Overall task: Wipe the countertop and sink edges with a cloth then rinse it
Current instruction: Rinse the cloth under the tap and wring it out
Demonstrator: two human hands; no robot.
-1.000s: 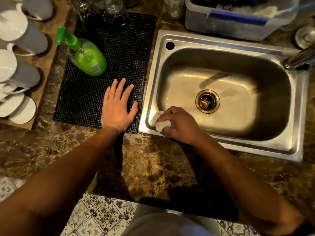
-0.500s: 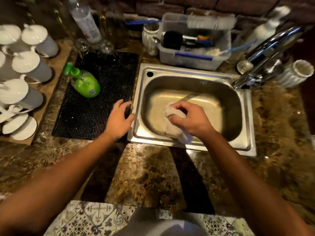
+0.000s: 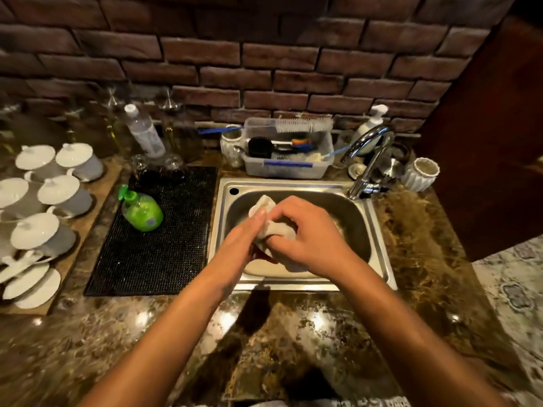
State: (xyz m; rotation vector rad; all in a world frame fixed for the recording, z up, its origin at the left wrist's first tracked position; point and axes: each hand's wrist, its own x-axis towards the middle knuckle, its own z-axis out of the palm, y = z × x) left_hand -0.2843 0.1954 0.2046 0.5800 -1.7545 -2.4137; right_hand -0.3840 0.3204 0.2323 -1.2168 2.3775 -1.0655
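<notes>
1. The cloth, pale and bunched, is held above the basin of the sink, clear of the steel.
2. The right hand has its fingers curled round the bulk of the cloth; the left hand pinches its other side, thumb up against the fabric.
3. The faucet stands at the sink's back right corner, its spout aimed over the basin; no water is seen running.
4. Judging by this, the wiping looks finished or nearly so, and the rinse has not begun: the tap must be opened first.
5. The countertop gleams, but whether it is wiped cannot be told.
6. The drain and the near basin floor are hidden by the hands.
</notes>
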